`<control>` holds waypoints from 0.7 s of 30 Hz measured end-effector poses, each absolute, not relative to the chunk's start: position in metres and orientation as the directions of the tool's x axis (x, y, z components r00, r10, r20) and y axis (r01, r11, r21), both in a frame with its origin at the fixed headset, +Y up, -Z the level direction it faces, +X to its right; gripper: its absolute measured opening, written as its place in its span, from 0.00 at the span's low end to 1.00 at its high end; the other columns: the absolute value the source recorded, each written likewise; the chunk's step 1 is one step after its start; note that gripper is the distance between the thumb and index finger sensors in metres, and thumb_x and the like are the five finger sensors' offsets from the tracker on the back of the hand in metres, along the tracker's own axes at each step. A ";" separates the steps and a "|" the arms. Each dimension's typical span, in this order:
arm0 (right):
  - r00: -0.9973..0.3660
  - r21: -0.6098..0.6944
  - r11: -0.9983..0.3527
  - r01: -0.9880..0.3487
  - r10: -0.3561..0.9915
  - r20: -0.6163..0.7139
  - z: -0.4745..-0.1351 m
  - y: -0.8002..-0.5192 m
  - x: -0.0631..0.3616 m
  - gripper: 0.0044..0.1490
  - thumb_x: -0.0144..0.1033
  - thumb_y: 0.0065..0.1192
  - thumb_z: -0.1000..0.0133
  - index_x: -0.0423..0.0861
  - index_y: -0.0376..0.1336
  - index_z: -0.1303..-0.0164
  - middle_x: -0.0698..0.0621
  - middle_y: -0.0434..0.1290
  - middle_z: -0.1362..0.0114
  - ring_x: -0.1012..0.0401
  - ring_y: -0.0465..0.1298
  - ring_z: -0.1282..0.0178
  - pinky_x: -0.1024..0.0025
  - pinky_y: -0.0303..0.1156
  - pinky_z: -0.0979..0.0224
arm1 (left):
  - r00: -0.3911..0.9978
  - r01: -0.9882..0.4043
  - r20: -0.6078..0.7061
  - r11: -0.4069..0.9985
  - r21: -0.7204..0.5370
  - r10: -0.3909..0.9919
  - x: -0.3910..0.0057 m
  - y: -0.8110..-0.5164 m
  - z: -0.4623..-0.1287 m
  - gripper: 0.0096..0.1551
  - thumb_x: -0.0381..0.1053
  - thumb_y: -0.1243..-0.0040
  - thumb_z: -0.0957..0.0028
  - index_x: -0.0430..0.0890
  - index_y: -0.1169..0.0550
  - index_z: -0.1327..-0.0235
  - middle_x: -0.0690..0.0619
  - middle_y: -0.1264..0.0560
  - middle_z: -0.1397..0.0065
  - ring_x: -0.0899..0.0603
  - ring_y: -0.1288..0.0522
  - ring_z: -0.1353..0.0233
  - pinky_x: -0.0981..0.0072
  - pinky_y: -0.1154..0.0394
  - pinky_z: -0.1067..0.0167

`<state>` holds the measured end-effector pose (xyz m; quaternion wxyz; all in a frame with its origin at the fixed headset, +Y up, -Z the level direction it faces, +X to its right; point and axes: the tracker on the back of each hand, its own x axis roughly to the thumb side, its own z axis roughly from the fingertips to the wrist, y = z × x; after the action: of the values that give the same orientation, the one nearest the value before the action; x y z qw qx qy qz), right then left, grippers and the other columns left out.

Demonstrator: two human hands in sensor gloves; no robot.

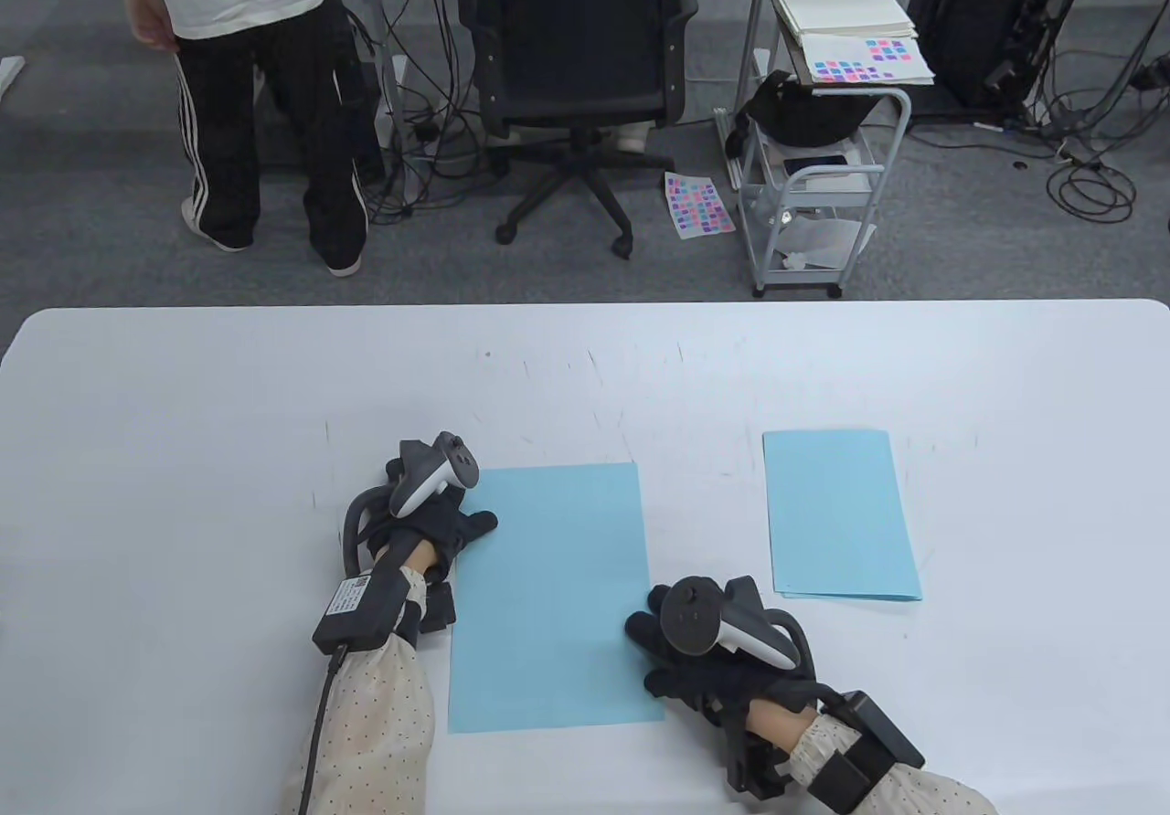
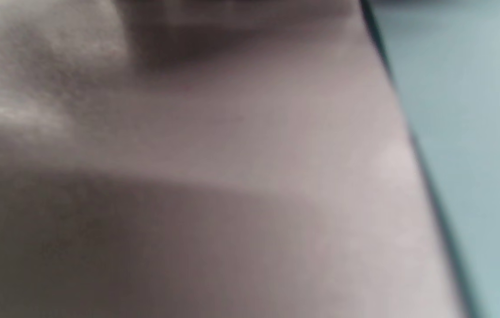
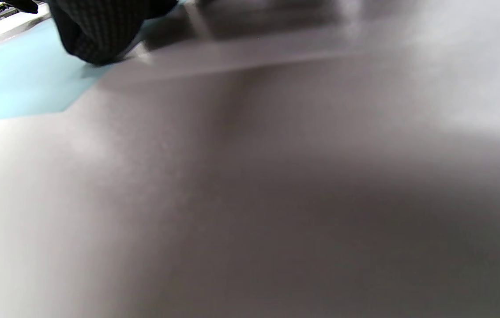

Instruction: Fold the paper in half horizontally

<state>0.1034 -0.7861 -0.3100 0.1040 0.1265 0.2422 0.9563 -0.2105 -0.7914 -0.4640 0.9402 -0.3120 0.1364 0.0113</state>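
A light blue paper sheet [image 1: 553,596] lies flat on the white table [image 1: 183,413], near its front edge. My left hand [image 1: 452,527] rests at the sheet's upper left edge, a fingertip touching the paper. My right hand [image 1: 654,637] rests at the sheet's lower right edge, fingertips on the paper. In the right wrist view a gloved finger [image 3: 95,35] presses on the blue sheet [image 3: 16,84] near its corner. The left wrist view is blurred and shows the table and the sheet's edge [image 2: 475,110]; no fingers show there.
A second light blue paper [image 1: 839,513], which looks folded, lies on the table to the right. Beyond the table's far edge stand an office chair [image 1: 576,57], a person [image 1: 247,93] and a wire cart [image 1: 813,175].
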 end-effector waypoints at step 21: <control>-0.947 0.492 -0.860 -0.135 0.258 0.192 -0.310 -0.786 0.103 0.42 0.50 0.58 0.48 0.69 0.45 0.24 0.64 0.35 0.13 0.46 0.29 0.15 0.34 0.25 0.22 | 0.960 -0.247 -0.247 0.820 -0.517 0.134 -0.211 -0.764 -0.456 0.44 0.69 0.47 0.59 0.81 0.52 0.30 0.66 0.45 0.14 0.49 0.51 0.11 0.42 0.53 0.14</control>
<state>0.1031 -0.7861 -0.3101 0.1027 0.1266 0.2437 0.9560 -0.2113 -0.7638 -0.4561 0.9485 -0.2830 0.1004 0.1004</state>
